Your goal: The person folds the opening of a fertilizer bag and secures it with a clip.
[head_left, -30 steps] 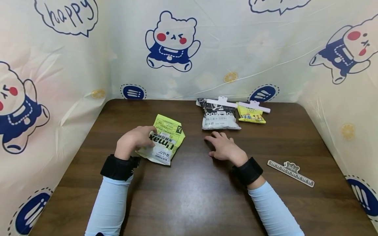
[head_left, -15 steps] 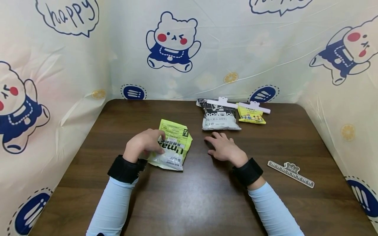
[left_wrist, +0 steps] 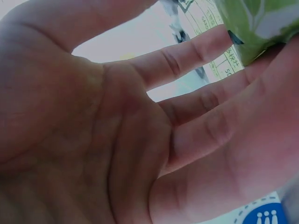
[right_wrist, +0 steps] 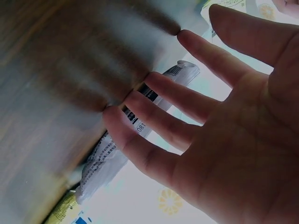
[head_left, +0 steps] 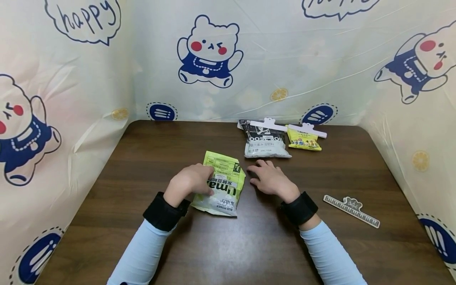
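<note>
A green and white "Umax" pouch [head_left: 225, 186] lies on the table, its lettering upside down, with its top end pointing away. My left hand [head_left: 190, 183] grips it from the left side, thumb and fingers over its face. In the left wrist view the fingers [left_wrist: 187, 56] reach to the green pouch [left_wrist: 261, 28]; the exact hold is partly hidden. My right hand [head_left: 270, 180] rests on the table with fingers spread, just right of the pouch. Its fingertips touch the tabletop in the right wrist view, where the hand [right_wrist: 224, 135] holds nothing.
At the back stand a black and white bag [head_left: 267, 144] and a small yellow bag [head_left: 304, 140], each topped by a white sealing clip [head_left: 268, 124]. A loose pale bag clip [head_left: 352, 210] lies at the right. Printed curtains border the wooden table [head_left: 249, 253].
My left hand has moved the pouch to the right and towards me, closer to the right hand. The right hand, the bags at the back and the loose clip have stayed put.
</note>
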{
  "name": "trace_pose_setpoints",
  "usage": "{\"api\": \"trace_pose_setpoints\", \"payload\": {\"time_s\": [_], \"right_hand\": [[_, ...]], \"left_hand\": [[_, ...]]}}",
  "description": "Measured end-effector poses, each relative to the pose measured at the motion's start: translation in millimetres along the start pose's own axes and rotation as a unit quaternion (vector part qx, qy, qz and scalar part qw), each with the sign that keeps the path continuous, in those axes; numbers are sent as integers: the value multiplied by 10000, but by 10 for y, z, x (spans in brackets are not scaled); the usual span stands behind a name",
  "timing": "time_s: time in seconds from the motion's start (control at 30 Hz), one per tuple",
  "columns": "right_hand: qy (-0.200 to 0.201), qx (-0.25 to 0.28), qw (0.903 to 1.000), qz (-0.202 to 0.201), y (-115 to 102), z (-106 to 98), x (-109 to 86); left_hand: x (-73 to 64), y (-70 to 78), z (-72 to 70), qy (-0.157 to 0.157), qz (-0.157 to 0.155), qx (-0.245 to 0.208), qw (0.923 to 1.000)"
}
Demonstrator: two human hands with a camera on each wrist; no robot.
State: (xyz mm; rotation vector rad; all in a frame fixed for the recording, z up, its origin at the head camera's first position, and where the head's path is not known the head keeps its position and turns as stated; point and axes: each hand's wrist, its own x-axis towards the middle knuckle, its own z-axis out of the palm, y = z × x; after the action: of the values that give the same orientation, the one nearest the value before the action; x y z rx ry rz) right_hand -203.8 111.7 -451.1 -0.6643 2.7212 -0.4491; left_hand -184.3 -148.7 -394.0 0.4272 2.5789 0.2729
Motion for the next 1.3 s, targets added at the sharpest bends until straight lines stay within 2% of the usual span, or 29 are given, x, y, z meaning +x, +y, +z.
{"api": "trace_pose_setpoints", "payload": {"time_s": [0.17,0.43,0.7,0.9,1.13,1.3], "right_hand": [[94,1,10000,-14,1,-2,8],[185,167,9997,-62,10,2,-6],[419,367,9970,-534,61,-38,3],[323,244,9974,-600,90,-66,-4],[260,194,9962,-813,130,-85,-1],[10,360,9954,-883,171,-96,14]], "left_hand": [[-33,124,42,32,94,238,9997],[-39,300,133,-94,114,610,9980],[-41,458,235,-123,156,968,9951],[-71,552,290,-149,230,1197,9924],[-92,628,337,-98,344,1202,9921],[-76,597,307,-79,435,1017,9938]]}}
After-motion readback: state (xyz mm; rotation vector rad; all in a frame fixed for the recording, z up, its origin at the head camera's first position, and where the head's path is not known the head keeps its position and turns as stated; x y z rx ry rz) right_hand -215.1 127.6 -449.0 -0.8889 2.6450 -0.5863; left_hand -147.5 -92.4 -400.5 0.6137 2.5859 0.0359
